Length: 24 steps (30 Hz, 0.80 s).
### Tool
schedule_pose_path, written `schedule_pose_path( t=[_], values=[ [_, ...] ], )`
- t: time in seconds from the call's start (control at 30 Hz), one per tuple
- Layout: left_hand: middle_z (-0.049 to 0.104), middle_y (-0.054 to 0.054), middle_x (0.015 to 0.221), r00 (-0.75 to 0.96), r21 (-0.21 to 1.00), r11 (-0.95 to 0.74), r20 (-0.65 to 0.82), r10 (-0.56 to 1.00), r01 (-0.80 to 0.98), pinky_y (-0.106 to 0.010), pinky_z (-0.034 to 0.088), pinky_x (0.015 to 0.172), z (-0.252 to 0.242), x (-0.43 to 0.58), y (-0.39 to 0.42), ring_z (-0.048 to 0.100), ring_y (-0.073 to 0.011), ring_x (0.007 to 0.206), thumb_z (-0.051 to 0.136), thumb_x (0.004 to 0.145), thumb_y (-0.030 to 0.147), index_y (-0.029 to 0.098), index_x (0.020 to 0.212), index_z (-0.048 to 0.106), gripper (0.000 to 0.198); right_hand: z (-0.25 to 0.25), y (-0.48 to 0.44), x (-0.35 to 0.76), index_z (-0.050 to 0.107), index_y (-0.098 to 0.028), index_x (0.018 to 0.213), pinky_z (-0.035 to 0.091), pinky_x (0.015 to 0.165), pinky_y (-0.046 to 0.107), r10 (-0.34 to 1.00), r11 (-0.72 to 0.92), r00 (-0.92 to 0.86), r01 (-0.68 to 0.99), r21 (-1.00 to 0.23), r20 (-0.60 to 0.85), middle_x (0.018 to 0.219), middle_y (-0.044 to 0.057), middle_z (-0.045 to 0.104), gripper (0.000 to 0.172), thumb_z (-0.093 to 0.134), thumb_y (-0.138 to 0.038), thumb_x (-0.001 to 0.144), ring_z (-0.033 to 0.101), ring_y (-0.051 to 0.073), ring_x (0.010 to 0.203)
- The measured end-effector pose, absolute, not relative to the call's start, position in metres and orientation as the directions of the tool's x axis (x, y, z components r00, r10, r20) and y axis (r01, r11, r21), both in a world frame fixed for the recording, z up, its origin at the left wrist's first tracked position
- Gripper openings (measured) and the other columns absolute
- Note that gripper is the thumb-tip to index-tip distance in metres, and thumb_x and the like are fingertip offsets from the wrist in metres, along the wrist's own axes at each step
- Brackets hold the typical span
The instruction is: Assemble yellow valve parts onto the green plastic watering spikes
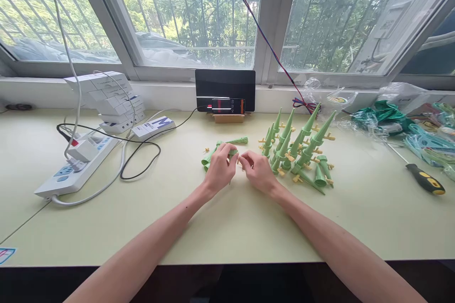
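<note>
Near the middle of the table, my left hand (220,166) is closed around a green plastic watering spike (232,152), mostly covered by the fingers. Almost touching it, my right hand (259,171) pinches a small yellow-orange valve (239,163) against the spike's side; whether it sits in the spike I cannot tell. More green spike parts (241,140) lie behind and to the left of my left hand, with a loose yellow valve (206,150) beside them. To the right of my right hand stand several upright spikes (300,144) with yellow valves, and a few others (321,177) lie there.
A white power strip (76,163) with cables and stacked white boxes (113,99) occupy the left. At the back a phone (228,106) leans before a dark tablet (225,83). On the right are a screwdriver (424,179) and plastic bags (428,144).
</note>
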<state>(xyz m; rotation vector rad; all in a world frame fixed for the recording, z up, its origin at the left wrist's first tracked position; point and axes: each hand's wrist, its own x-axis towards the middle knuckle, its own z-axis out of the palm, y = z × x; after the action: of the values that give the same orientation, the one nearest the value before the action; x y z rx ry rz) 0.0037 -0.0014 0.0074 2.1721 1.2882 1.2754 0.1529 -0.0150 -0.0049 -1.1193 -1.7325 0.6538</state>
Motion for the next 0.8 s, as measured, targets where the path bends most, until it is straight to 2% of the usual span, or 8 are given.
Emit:
schedule_pose_path(
  t=[0.2,0.37,0.47,0.63,0.8],
  values=[
    [0.059,-0.002,0.093,0.206,0.642,-0.550,0.532,0.821,0.534,-0.026,0.047,0.056,0.0059,0.0036,-0.0018,0.057,-0.0120,0.067,0.051,0.091,0.021,0.021,0.091,0.056,0.005,-0.0058,-0.0138,0.1539,0.052,-0.020,0.067,0.036,0.053,0.027,0.909,0.411,-0.145,0.452,-0.792,0.390,0.057,0.000,0.057,0.039,0.041,-0.039,0.099,0.046,0.013,0.049],
    [0.059,-0.002,0.092,0.198,0.633,-0.538,0.528,0.826,0.556,-0.027,0.047,0.059,0.0065,0.0037,-0.0009,0.058,-0.0132,0.069,0.051,0.091,0.020,0.021,0.090,0.056,0.005,-0.0027,-0.0172,0.1525,0.059,-0.019,0.084,0.040,0.056,0.025,0.897,0.438,-0.142,0.421,-0.794,0.419,0.070,0.001,0.063,0.025,0.048,-0.038,0.096,0.054,0.013,0.057],
    [0.059,-0.002,0.092,0.193,0.629,-0.533,0.528,0.827,0.565,-0.028,0.047,0.059,0.0071,0.0038,-0.0006,0.057,-0.0133,0.069,0.051,0.091,0.021,0.021,0.090,0.055,0.004,-0.0017,-0.0183,0.1516,0.059,-0.019,0.092,0.041,0.054,0.025,0.886,0.459,-0.140,0.404,-0.791,0.442,0.078,0.002,0.065,0.018,0.052,-0.036,0.093,0.054,0.012,0.057],
    [0.059,-0.002,0.092,0.193,0.624,-0.537,0.533,0.824,0.568,-0.027,0.047,0.059,0.0074,0.0030,-0.0010,0.057,-0.0134,0.070,0.051,0.091,0.022,0.021,0.090,0.056,0.005,-0.0032,-0.0169,0.1520,0.059,-0.019,0.087,0.042,0.056,0.025,0.881,0.469,-0.143,0.389,-0.793,0.451,0.073,0.001,0.063,0.017,0.051,-0.032,0.093,0.055,0.013,0.059],
    [0.059,-0.002,0.092,0.205,0.634,-0.542,0.527,0.825,0.551,-0.027,0.047,0.057,0.0073,0.0034,-0.0010,0.058,-0.0134,0.070,0.051,0.091,0.022,0.021,0.090,0.056,0.005,-0.0056,-0.0149,0.1535,0.056,-0.020,0.078,0.040,0.056,0.026,0.892,0.447,-0.135,0.417,-0.792,0.432,0.063,0.000,0.059,0.023,0.048,-0.034,0.095,0.052,0.014,0.056]
  ],
)
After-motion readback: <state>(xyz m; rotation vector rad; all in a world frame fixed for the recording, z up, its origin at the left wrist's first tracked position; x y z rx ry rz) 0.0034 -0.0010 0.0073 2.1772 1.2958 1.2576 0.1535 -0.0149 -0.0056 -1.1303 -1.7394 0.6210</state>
